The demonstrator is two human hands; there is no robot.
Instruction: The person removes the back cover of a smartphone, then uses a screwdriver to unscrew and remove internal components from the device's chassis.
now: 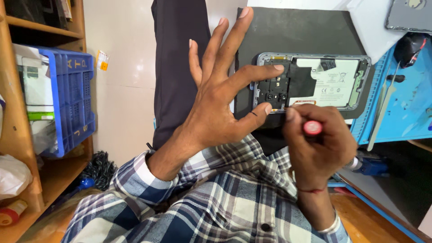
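An opened phone [333, 81] with its back cover off lies on a dark mat [292, 31], showing a white battery and black inner covers. My left hand [220, 99] pins the phone's left end between thumb and forefinger, with the other fingers spread upward. My right hand [317, 139] is closed around a screwdriver with a red cap [312, 128], its tip hidden behind my fingers at the phone's lower edge.
A blue work mat [405, 103] with tweezers [382, 108] lies to the right. A grey phone back cover [409, 15] sits at top right. A wooden shelf on the left carries a blue plastic crate [72, 103]. A small blue bottle [369, 165] sits by my right wrist.
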